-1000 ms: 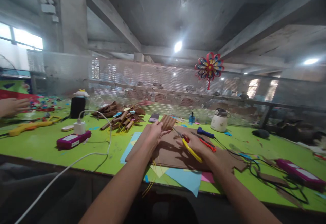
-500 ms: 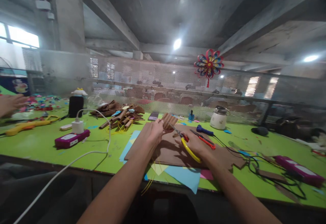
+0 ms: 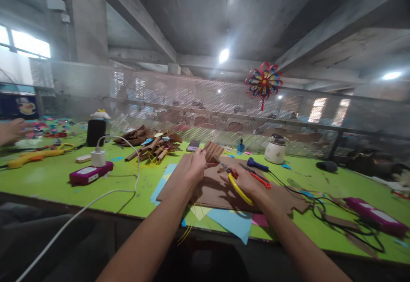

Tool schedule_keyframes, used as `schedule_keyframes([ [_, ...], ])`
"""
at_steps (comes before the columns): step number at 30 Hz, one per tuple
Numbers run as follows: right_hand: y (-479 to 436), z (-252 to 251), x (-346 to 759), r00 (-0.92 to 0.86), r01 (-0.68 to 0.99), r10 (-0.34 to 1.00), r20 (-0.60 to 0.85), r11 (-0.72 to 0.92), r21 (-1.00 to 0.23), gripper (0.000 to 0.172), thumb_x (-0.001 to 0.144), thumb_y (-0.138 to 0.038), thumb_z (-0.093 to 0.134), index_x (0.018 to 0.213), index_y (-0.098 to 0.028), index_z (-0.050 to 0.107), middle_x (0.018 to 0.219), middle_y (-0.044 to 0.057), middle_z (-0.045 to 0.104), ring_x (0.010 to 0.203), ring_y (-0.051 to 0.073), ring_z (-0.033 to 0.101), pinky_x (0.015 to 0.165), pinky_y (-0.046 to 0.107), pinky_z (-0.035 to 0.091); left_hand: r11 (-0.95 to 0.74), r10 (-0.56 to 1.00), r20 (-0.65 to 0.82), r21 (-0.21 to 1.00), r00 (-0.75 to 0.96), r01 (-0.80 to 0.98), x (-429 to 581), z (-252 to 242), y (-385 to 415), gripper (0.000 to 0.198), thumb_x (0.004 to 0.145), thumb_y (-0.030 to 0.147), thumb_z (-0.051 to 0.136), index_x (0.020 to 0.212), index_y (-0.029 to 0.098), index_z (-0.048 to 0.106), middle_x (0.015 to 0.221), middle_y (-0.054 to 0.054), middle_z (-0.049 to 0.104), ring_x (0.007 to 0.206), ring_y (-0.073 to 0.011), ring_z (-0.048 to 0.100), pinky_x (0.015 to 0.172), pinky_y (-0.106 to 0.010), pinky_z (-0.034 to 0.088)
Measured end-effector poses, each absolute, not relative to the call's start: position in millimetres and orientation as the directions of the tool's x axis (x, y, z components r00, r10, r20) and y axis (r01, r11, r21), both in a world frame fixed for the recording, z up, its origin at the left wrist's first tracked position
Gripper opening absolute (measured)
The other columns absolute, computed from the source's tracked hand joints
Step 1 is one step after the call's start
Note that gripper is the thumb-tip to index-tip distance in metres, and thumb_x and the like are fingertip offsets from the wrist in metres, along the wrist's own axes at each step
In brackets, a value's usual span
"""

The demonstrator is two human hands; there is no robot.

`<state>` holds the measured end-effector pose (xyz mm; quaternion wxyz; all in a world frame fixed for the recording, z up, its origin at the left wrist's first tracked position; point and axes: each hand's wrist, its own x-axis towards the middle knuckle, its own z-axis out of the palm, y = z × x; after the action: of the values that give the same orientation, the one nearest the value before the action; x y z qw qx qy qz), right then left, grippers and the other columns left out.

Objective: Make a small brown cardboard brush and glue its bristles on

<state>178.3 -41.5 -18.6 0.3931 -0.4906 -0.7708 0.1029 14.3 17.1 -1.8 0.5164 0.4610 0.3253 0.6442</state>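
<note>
My left hand (image 3: 197,165) is closed on a small piece of corrugated brown cardboard (image 3: 215,148), held up over a flat cardboard sheet (image 3: 208,192). In my right hand (image 3: 245,181) are scissors (image 3: 239,191) with yellow and red handles, their blades pointing up and left at the lower edge of the corrugated piece. Whether the blades touch it, I cannot tell. Just beyond my right hand lie a red-handled cutter (image 3: 261,179) and a blue-handled tool (image 3: 258,164) with a dark cord. Yellow strings (image 3: 185,234) hang below my left wrist at the table edge.
A pile of brown cardboard rolls (image 3: 156,145) lies left of centre. Purple power strips (image 3: 91,173) sit on both sides, with a white cable looping down. A white jug (image 3: 275,149) stands at the back right. Another person's hand (image 3: 14,131) is at far left, near a yellow glue gun (image 3: 38,158).
Both my hands, the scissors and the corrugated piece keep almost the same places. The other person's hand at far left has shifted slightly.
</note>
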Motion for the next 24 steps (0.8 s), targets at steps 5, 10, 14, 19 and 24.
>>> schedule_keyframes([
  [5, -40.7, -18.8, 179.2, -0.228, 0.692, 0.825, 0.517, 0.511, -0.511, 0.021, 0.075, -0.038, 0.058, 0.084, -0.021, 0.067, 0.084, 0.005, 0.069, 0.076, 0.021, 0.060, 0.067, 0.027, 0.043, -0.241, 0.969, 0.246, 0.901, -0.034, -0.361, 15.2, -1.0, 15.5, 0.005, 0.085, 0.015, 0.039, 0.083, 0.019, 0.043, 0.081, -0.003, 0.054, 0.068, -0.0164, 0.061, 0.061, -0.040, 0.057],
  [10, -44.6, -17.1, 177.9, -0.200, 0.718, 0.833, 0.515, 0.482, -0.502, 0.025, 0.075, -0.043, 0.057, 0.084, -0.020, 0.064, 0.087, 0.005, 0.069, 0.073, 0.020, 0.060, 0.064, 0.027, 0.043, -0.244, 0.968, 0.249, 0.895, -0.035, -0.373, 15.3, -3.4, 16.6, 0.002, 0.084, 0.018, 0.042, 0.084, 0.019, 0.043, 0.091, -0.007, 0.057, 0.072, -0.0187, 0.062, 0.061, -0.040, 0.056],
  [14, -53.0, -10.7, 172.6, -0.184, 0.709, 0.844, 0.503, 0.469, -0.527, 0.026, 0.076, -0.043, 0.055, 0.081, -0.019, 0.063, 0.080, 0.003, 0.068, 0.070, 0.019, 0.059, 0.063, 0.026, 0.043, -0.257, 0.964, 0.265, 0.886, -0.033, -0.387, 15.4, -6.9, 17.3, 0.010, 0.084, 0.021, 0.044, 0.094, 0.019, 0.045, 0.094, -0.009, 0.057, 0.070, -0.0182, 0.063, 0.063, -0.039, 0.055],
  [19, -58.0, -5.1, 168.5, -0.179, 0.677, 0.847, 0.500, 0.475, -0.563, 0.027, 0.075, -0.043, 0.056, 0.080, -0.017, 0.064, 0.078, 0.003, 0.068, 0.068, 0.018, 0.059, 0.062, 0.026, 0.043, -0.294, 0.952, 0.304, 0.874, -0.037, -0.388, 15.6, -9.9, 16.4, 0.013, 0.084, 0.021, 0.044, 0.097, 0.019, 0.047, 0.095, -0.008, 0.058, 0.073, -0.0161, 0.061, 0.065, -0.035, 0.055],
  [24, -53.3, -9.4, 171.8, -0.201, 0.670, 0.832, 0.518, 0.502, -0.547, 0.031, 0.076, -0.046, 0.055, 0.080, -0.017, 0.064, 0.080, 0.004, 0.068, 0.070, 0.019, 0.059, 0.064, 0.027, 0.043, -0.285, 0.956, 0.289, 0.884, -0.048, -0.370, 15.9, -7.7, 14.0, 0.016, 0.084, 0.021, 0.044, 0.099, 0.018, 0.046, 0.095, -0.008, 0.059, 0.073, -0.0163, 0.062, 0.064, -0.035, 0.055],
])
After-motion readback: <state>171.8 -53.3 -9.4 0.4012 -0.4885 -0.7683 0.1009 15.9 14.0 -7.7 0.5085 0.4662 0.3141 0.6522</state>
